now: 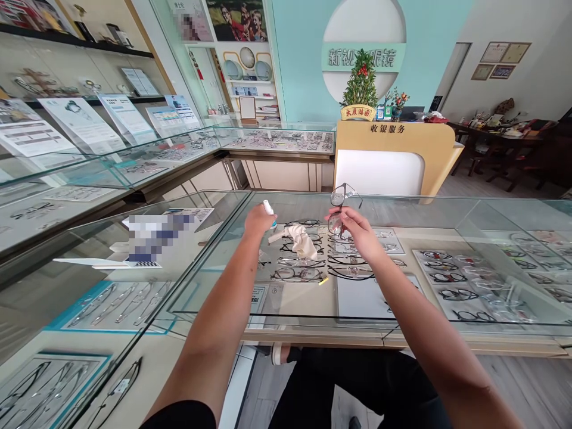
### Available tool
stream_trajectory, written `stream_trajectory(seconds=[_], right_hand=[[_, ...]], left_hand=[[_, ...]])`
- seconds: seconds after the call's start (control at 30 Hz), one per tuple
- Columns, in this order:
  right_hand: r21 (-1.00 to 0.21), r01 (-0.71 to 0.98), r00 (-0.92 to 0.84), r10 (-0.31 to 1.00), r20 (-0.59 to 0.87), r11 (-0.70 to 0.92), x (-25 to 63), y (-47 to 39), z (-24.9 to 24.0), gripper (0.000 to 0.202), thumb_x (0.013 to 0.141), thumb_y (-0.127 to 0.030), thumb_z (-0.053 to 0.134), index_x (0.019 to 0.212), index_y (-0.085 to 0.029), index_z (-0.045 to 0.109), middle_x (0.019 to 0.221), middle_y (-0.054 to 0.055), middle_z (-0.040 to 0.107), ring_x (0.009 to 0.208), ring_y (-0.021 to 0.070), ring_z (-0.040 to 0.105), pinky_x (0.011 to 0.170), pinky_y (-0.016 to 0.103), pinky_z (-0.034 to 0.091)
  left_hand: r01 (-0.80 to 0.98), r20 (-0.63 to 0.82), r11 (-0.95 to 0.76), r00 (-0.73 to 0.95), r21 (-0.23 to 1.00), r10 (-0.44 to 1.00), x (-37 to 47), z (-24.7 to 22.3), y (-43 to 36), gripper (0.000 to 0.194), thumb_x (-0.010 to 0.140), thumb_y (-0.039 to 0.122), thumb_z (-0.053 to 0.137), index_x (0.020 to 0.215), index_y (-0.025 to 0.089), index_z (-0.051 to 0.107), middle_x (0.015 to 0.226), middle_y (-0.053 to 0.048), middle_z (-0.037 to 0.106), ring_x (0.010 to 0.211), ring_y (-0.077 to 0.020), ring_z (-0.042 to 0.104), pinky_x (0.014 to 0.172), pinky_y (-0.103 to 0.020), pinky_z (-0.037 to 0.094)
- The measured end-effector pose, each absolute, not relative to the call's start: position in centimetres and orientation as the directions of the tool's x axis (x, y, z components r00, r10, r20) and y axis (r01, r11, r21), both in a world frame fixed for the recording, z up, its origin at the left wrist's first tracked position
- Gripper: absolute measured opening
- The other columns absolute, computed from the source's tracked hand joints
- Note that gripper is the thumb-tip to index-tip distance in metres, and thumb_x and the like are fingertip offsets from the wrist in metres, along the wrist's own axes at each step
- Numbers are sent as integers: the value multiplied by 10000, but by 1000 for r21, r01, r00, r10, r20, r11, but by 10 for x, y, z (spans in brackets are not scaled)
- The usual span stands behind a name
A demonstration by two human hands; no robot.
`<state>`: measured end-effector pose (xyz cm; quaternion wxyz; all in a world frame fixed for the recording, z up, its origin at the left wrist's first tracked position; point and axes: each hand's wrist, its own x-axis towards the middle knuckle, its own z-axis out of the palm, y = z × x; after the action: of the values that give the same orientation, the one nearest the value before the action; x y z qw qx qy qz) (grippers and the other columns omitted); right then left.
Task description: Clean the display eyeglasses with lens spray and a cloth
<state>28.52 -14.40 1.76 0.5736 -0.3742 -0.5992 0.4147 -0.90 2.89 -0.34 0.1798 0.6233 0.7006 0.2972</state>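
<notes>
"What takes up most room?"

"The long clear-glass worktop [308, 301], with rows of dark and clear eyeglasses [351, 274] showing along it. I can't tell which lie on the glass and which beneath."

"Anything over them?"

"A crumpled cream cloth [302, 242], covering parts of several frames."

"And the pair held up?"

"Thin, dark-rimmed eyeglasses with clear rounded lenses [338, 197], turned on end above the worktop, one lens over the other. There's a pale mark, perhaps a sticker, by the upper lens. The right grip [347, 218] is closed on them, fingers hiding some of the lower rim."

"The other side?"

"The left grip [263, 219] is wrapped round a small white bottle with a blue part [268, 207]. Its middle is hidden in the fist."
</notes>
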Motion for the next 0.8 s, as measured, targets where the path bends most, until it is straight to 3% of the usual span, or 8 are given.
stream_trajectory(seconds=[0.1, 0.2, 0.3, 0.37, 0.47, 0.53, 0.63, 0.8], right_hand=[[-925, -23, -59, 923, 380, 379, 285, -144, 18, 502, 995, -731, 661, 1159, -267, 760, 1185, 69, 814, 878, 206, 646, 781, 353, 493], [-922, -27, -55, 921, 386, 385, 285, -144, 18, 485, 1002, -714, 664, 1148, -263, 765, 1186, 67, 813, 879, 203, 642, 786, 353, 486], [-920, -27, -52, 919, 392, 391, 284, -144, 18, 482, 1002, -713, 666, 1139, -262, 768, 1185, 66, 813, 882, 206, 638, 788, 356, 482], [-919, -20, -50, 918, 394, 393, 284, -143, 17, 489, 998, -718, 666, 1145, -262, 768, 1179, 66, 815, 881, 207, 635, 788, 357, 480], [-918, -19, -52, 917, 396, 396, 284, -143, 17, 498, 998, -721, 665, 1157, -260, 769, 1155, 66, 819, 881, 207, 632, 785, 357, 473], [-918, -22, -56, 916, 397, 396, 284, -144, 18, 495, 1001, -715, 668, 1160, -259, 772, 1144, 64, 820, 877, 204, 636, 784, 357, 467], [-918, -18, -59, 917, 395, 395, 284, -145, 19, 488, 1001, -712, 673, 1153, -260, 778, 1142, 59, 819, 866, 198, 639, 782, 356, 461], [-917, -15, -61, 915, 398, 398, 283, -144, 19, 467, 991, -720, 678, 1059, -268, 768, 1123, 54, 818, 859, 199, 631, 772, 354, 455]], left_hand=[[768, 56, 123, -202, 629, 978, -3, 4, 23, 597, 755, 312, 871, 1305, 186, 675, 1410, -242, 720, 1343, -466, 672, 1106, -539, 523], [748, 211, 136, -349, 650, 913, 7, 15, 9, 778, 818, 318, 830, 1514, 134, 535, 1655, -308, 495, 1556, -503, 478, 1225, -618, 422], [771, 573, -139, -327, 622, 751, 15, 27, -7, 526, 922, 252, 674, 1439, 193, 605, 1553, -208, 601, 1465, -400, 563, 1189, -531, 447], [749, 639, -344, -136, 566, 757, 19, 31, -17, 303, 951, 241, 596, 1233, 223, 706, 1219, -118, 746, 1148, -302, 703, 1010, -414, 512], [694, 465, -467, 211, 548, 860, 26, 32, -26, 206, 964, 317, 587, 1033, 258, 772, 764, -19, 678, 697, -219, 611, 709, -349, 428], [699, 335, -498, 371, 514, 866, 31, 28, -28, 227, 946, 347, 613, 1015, 278, 818, 681, -10, 634, 624, -214, 546, 645, -352, 358], [701, 246, -573, 520, 424, 818, 38, 19, -28, 277, 882, 259, 626, 995, 286, 877, 801, -55, 679, 745, -243, 602, 688, -351, 400], [763, 77, -610, 609, 213, 789, 46, 9, -28, 424, 870, 136, 563, 1055, 302, 907, 1011, -107, 684, 1117, -312, 657, 1046, -412, 474]])
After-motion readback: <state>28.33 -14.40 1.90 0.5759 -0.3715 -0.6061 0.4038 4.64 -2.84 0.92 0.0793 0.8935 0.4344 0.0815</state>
